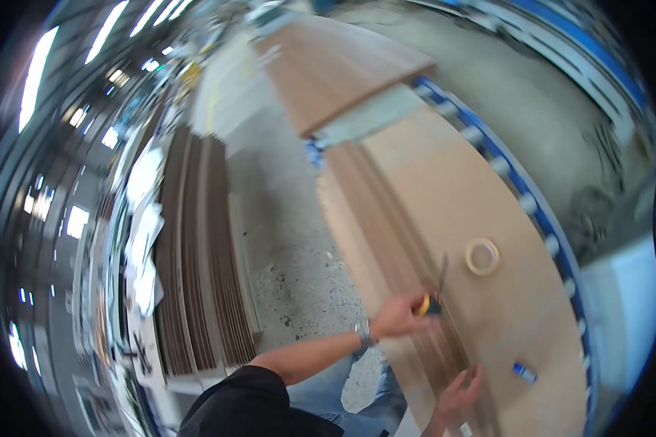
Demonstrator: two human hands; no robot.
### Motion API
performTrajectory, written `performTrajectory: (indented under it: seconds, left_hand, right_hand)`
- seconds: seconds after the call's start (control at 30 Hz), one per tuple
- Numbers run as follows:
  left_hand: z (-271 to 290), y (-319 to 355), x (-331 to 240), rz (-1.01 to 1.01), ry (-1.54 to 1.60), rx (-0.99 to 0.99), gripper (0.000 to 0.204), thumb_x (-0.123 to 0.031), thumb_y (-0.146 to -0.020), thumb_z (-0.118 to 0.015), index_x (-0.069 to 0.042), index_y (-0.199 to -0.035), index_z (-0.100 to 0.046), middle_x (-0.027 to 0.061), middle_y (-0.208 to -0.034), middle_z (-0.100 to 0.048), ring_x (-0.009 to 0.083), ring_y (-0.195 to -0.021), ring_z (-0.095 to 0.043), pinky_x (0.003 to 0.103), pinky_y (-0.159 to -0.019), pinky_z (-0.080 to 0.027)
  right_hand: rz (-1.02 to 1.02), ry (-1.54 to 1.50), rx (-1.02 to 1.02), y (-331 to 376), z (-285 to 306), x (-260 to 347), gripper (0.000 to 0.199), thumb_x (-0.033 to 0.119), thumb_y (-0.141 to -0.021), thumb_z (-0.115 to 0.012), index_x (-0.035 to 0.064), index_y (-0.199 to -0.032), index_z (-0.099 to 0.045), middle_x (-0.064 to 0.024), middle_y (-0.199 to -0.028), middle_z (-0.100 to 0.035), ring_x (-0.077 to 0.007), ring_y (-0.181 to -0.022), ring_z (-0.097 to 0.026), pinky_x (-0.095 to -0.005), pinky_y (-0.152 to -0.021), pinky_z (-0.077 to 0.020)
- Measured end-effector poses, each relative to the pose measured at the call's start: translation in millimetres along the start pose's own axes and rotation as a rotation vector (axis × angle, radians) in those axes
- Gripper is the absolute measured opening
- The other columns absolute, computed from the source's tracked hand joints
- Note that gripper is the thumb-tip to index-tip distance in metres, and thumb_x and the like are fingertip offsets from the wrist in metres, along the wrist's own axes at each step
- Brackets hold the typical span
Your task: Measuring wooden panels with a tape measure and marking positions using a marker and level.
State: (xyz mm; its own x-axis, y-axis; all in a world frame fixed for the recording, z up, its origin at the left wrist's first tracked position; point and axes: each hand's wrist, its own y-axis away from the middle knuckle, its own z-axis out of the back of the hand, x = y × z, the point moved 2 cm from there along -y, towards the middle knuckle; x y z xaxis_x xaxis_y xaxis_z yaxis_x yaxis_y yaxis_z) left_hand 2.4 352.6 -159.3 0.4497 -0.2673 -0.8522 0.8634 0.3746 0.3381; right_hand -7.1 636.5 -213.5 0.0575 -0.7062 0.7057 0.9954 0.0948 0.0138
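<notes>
- A yellow-and-black tape measure [424,304] is gripped in the left hand [399,315], the fingers clenched around its case; it is held over the strips at the near edge of the long board.
- A thin dark blade of tape [442,271] is seen running up and away from the fingertips of that hand, along the strips.
- A bundle of narrow brown wooden strips [386,218] is laid lengthwise on the board, directly beneath the fingers of both hands.
- The right hand [461,393] is rested on the near end of the strips, fingers spread and released, with nothing grasped; it is placed below the left hand, nearer the person.
- A large pale brown board [452,189] is found under the strips, stretching away to the right of the fingers.
- A roll of tape [482,256] is laid flat on the board, up and to the right of the left fingers, well apart from them.
- A small blue object [524,372] is laid on the board just to the right of the right fingers; its kind cannot be told.
- A blue roller frame [532,204] is seen past the board's far edge.
- Stacked brown panels [197,247] are stood across the concrete floor [284,240], left of the hands.
</notes>
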Motion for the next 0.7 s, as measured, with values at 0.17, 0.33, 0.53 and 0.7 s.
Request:
performTrajectory:
  seconds: [0.17, 0.33, 0.53, 0.7]
  left_hand:
    - [-8.3, 159.6, 15.0, 0.055, -0.052, 0.137, 0.07, -0.039, -0.072, -0.081, -0.01, -0.13, -0.054, 0.0096, -0.103, -0.062, 0.0261, -0.093, -0.061, 0.037, -0.081, -0.05]
    - [28.7, 236.0, 62.4, -0.099, 0.202, 0.101, 0.059, -0.046, -0.074, -0.076, -0.011, -0.12, -0.064, 0.0128, -0.105, -0.069, 0.0337, -0.095, -0.066, 0.043, -0.084, -0.052]
    - [28.7, 333.1, 349.3, 0.172, -0.357, 0.097, 0.059, -0.061, -0.077, -0.067, -0.011, -0.11, -0.071, 0.019, -0.102, -0.07, 0.0362, -0.096, -0.067, 0.046, -0.084, -0.052]
    - [81.1, 375.3, 389.3, 0.563, -0.406, 0.038, 0.056, -0.058, -0.081, -0.059, -0.008, -0.102, -0.074, 0.0207, -0.102, -0.07, 0.0375, -0.097, -0.065, 0.05, -0.086, -0.048]
  right_hand:
    - [-0.357, -0.928, 0.807, 42.3, -24.3, 83.0, 0.036, 0.028, -0.099, -0.054, -0.0002, -0.119, -0.062, -0.0114, -0.11, -0.066, -0.025, -0.108, -0.062, -0.0399, -0.097, -0.0474]
    - [-0.636, -0.8, 1.293, 125.9, -9.7, 185.4, 0.029, 0.033, -0.095, -0.064, 0.0058, -0.085, -0.063, -0.0066, -0.085, -0.064, -0.0185, -0.065, -0.059, -0.0303, -0.05, -0.0466]
    - [1.368, 0.49, 1.361, 178.9, -21.4, 180.2, 0.03, 0.029, -0.095, -0.059, 0.0065, -0.113, -0.061, -0.0147, -0.121, -0.062, -0.027, -0.114, -0.056, -0.051, -0.097, -0.0425]
    - [1.312, 1.013, 1.069, 250.3, -63.0, 188.7, 0.028, 0.025, -0.099, -0.052, 0.0077, -0.118, -0.062, -0.0146, -0.11, -0.064, -0.0268, -0.104, -0.059, -0.0408, -0.088, -0.0491]
